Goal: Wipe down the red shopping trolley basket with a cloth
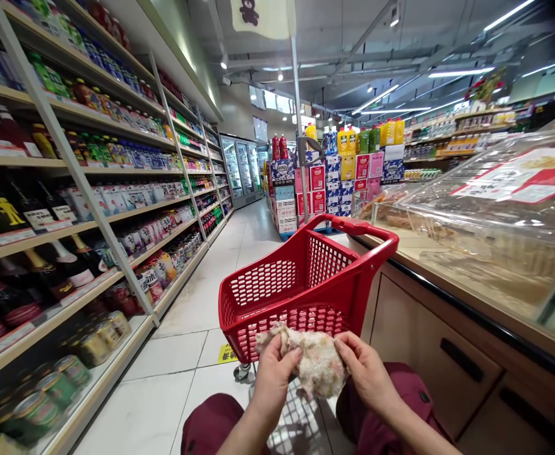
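Note:
My left hand point(273, 373) and my right hand point(365, 370) both grip a crumpled, dirty whitish cloth point(312, 361), one hand at each side, fingers closed on it. I hold it low in front of me, just behind the near rim of a red plastic shopping basket on wheels point(300, 287). The basket's mesh inside looks empty from here. My maroon trouser legs point(211, 423) show below the hands.
Long shelves of bottles, cans and jars point(83, 208) run down the left. A counter with drawers and clear lidded food bins point(495, 215) lines the right. Stacked drink cartons point(334, 180) and fridges point(242, 167) stand down the white-tiled aisle point(182, 354).

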Available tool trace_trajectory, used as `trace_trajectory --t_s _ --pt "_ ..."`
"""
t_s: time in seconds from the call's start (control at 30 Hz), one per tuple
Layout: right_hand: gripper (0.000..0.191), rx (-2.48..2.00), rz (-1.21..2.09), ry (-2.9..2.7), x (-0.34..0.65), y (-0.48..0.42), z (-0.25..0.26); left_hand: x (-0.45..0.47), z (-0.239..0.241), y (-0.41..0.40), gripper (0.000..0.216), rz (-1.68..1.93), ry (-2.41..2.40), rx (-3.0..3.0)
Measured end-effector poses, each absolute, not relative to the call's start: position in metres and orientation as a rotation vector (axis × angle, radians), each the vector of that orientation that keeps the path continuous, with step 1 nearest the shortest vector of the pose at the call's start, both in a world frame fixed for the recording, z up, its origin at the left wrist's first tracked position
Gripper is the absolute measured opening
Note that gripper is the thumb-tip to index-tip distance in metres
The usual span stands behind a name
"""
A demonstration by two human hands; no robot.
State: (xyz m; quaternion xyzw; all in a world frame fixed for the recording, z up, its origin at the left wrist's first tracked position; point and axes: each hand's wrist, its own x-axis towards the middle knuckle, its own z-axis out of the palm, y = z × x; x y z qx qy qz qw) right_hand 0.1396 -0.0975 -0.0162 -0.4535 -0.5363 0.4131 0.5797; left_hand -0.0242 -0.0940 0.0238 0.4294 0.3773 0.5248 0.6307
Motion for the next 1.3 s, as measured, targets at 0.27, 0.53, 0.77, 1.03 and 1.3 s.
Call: trace_trajectory --t_s 0.27,0.53,0.77,1.03,1.3 --pt "0.018 -0.948 0.912 -1.733 0.137 -0.126 0.020 -0.032 0.070 -0.111 0.029 0.859 0.794 1.231" --pt "0.035 -0.761 1.284 -1.319 0.137 -0.117 0.053 -0.010 0.058 -0.117 0.059 0.999 0.720 0.961" --pt "0.044 -1.020 0.728 -1.530 0.140 -0.095 0.041 0.002 0.033 -0.099 0.033 1.116 0.875 0.784" --pt "0.062 -0.983 0.152 -2.391 0.133 -0.111 0.016 -0.003 0.019 -0.087 0.016 1.128 0.896 0.380" --pt "0.027 -0.765 -0.120 -2.282 0.202 -0.067 0.035 0.001 0.041 -0.060 0.034 0.767 0.969 0.997"
